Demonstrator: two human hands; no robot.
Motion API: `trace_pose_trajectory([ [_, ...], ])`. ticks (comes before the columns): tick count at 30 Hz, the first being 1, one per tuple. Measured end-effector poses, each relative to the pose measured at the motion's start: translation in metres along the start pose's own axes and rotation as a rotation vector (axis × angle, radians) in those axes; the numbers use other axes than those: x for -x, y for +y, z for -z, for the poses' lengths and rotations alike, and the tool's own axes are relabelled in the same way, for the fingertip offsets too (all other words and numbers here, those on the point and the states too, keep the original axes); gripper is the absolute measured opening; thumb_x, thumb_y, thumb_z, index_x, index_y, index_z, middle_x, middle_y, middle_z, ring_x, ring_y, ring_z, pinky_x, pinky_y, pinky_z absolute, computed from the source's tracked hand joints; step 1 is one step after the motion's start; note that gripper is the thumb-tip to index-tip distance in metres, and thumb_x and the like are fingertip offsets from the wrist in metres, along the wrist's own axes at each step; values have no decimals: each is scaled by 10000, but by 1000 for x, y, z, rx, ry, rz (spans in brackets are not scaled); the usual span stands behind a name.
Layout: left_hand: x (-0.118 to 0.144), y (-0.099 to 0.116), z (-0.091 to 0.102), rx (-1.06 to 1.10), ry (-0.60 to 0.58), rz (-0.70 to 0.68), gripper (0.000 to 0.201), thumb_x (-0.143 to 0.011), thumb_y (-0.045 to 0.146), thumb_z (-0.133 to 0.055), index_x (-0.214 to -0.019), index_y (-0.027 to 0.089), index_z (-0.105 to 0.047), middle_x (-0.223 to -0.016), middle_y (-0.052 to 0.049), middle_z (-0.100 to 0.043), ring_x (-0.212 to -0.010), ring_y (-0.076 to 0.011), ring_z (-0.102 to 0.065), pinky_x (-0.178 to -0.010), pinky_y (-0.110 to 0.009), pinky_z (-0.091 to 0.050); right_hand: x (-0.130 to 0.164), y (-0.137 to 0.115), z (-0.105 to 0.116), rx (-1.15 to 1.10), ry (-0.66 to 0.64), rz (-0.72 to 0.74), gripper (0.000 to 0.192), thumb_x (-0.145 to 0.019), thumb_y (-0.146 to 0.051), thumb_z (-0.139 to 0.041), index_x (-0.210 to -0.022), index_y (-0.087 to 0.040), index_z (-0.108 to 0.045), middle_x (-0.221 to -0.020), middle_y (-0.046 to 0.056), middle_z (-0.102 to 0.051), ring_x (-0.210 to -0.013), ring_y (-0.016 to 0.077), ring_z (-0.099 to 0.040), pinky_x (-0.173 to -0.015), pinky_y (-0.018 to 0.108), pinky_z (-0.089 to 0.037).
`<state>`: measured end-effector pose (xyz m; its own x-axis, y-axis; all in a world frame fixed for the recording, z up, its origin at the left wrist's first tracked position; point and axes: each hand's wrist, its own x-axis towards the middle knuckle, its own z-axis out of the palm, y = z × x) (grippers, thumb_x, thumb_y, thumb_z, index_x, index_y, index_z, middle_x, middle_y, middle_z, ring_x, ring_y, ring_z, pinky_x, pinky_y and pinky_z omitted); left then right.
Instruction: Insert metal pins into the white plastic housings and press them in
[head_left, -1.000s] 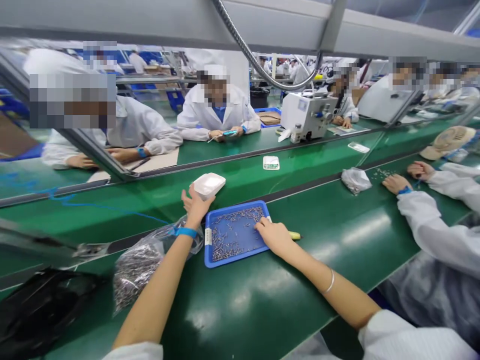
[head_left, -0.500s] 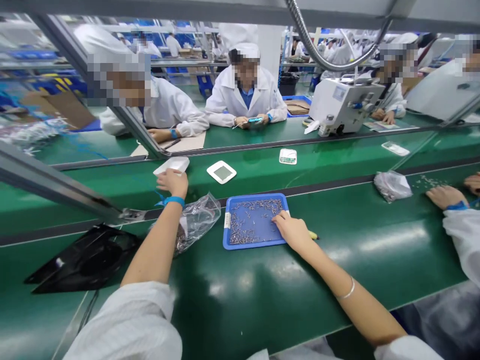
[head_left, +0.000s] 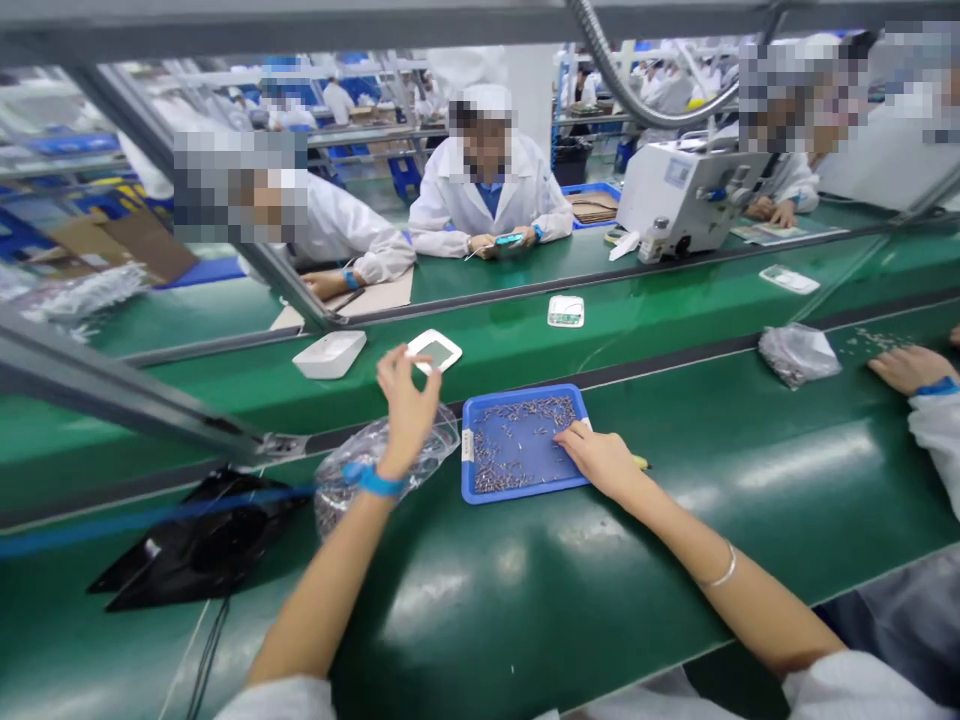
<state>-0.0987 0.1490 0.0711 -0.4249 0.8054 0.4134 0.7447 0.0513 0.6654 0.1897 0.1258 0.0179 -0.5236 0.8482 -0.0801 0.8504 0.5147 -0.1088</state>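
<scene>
My left hand reaches over the back strip, thumb and fingers apart, at the near edge of a white square housing with a grey centre. Whether the fingertips touch the housing I cannot tell. A white open box lies to the left of that hand. My right hand rests on the right side of a blue tray, its fingertips pressed together inside. Small screws are scattered in the tray. Anything pinched in the right fingers is too small to make out.
A clear plastic bag lies under my left wrist, beside black moulded parts. Another white housing sits further back. A bag of small parts and a co-worker's hand are at right. A metal frame post stands at left.
My left hand has left the white open box and moved right to the square housing. My right hand stays at the tray. The view has shifted slightly.
</scene>
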Motion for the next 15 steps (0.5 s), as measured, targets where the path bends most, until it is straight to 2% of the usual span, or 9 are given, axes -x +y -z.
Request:
trace_pose_trajectory([
  [2,63,17,1,90,-86,-166,67,-919,253,-548,-982,243,-568,-1354,-69,-475,-1397,-222,-407,-1203,-401,-309,2,1,0,-22,40,6,350,-1035,-257,-357,-1299,-304,-582,-1219,17,-668,-934,169,-702,-661,246,-476],
  [3,98,20,1,205,-146,-264,77,-932,254,-532,-1005,257,-557,-1370,-75,-472,-1396,-240,-410,-1204,-445,-310,2,2,0,-29,65,3,356,-1032,-252,-369,-1319,-312,-571,-1231,15,-669,-946,161,-701,-670,241,-483],
  [5,160,17,3,331,-465,-366,223,-939,256,-547,-1152,310,-508,-1457,-77,-410,-1425,-249,-377,-1190,-479,-337,2,7,0,-34,123,-10,374,-1035,-251,-373,-1359,-316,-548,-1276,19,-660,-963,143,-701,-710,232,-503],
  [7,200,11,2,424,-779,-392,352,-929,234,-561,-1252,318,-447,-1515,-104,-341,-1439,-258,-359,-1166,-492,-372,3,15,0,-27,174,-22,386,-1043,-251,-352,-1375,-283,-546,-1290,41,-662,-963,137,-708,-745,232,-520],
  [8,210,11,0,450,-902,-382,413,-916,224,-577,-1291,304,-423,-1533,-120,-312,-1449,-266,-342,-1173,-500,-361,3,18,-1,-21,201,-20,387,-1045,-249,-343,-1364,-258,-562,-1273,52,-674,-958,140,-713,-745,232,-528],
  [10,214,15,-5,531,-998,-276,454,-892,193,-592,-1305,244,-412,-1516,-155,-326,-1439,-270,-347,-1190,-509,-329,6,25,-4,-4,276,22,378,-1043,-250,-342,-1306,-220,-613,-1201,62,-713,-923,147,-728,-693,226,-538],
  [13,197,22,-15,751,-948,-10,384,-916,214,-570,-1270,157,-431,-1368,-184,-480,-1316,-246,-494,-1130,-481,-415,13,34,-16,26,533,216,352,-1017,-218,-383,-1215,-259,-671,-1156,22,-739,-820,119,-740,-585,196,-531],
  [15,186,22,-22,858,-904,95,418,-927,270,-596,-1290,133,-440,-1270,-169,-571,-1199,-233,-598,-1029,-443,-515,17,37,-29,-25,622,364,357,-986,-219,-454,-1277,-315,-638,-1188,-1,-732,-850,115,-743,-647,184,-560],
])
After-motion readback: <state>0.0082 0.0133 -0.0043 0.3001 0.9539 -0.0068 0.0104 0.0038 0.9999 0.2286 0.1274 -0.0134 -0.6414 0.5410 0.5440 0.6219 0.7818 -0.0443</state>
